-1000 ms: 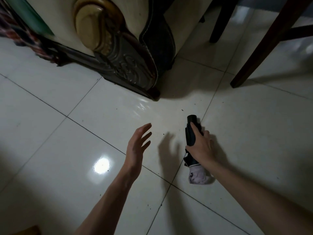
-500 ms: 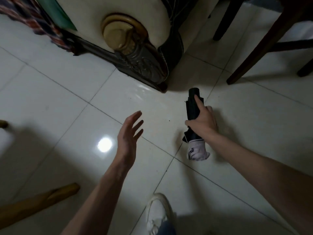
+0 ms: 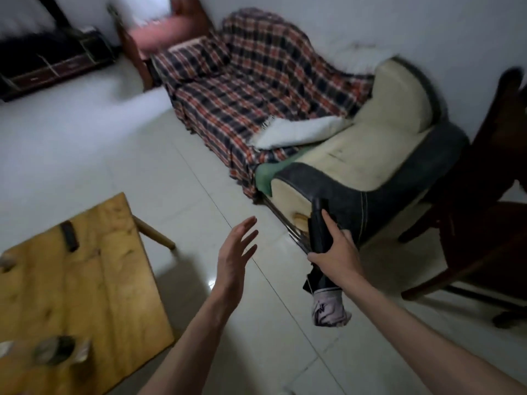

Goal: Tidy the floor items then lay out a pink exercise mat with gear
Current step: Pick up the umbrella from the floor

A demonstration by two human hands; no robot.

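Above the pale tiled floor, beside the cream sofa, tidying looks barely begun: no pink mat or gear shows yet. Raised clear of the tiles, the folded umbrella sits in the right hand, grip wrapped around it. Nearby the left hand hovers, fingers spread, empty.

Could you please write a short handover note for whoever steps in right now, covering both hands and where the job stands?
Right hand: closed around a folded black umbrella, lifted off the floor in front of the sofa.
Left hand: open, empty, held out over the floor.
Wooden table at left holds small items, too blurred to name.
Done: umbrella picked up.
Left: put the umbrella away, finish tidying, then lay out the pink mat and gear; neither is in view.
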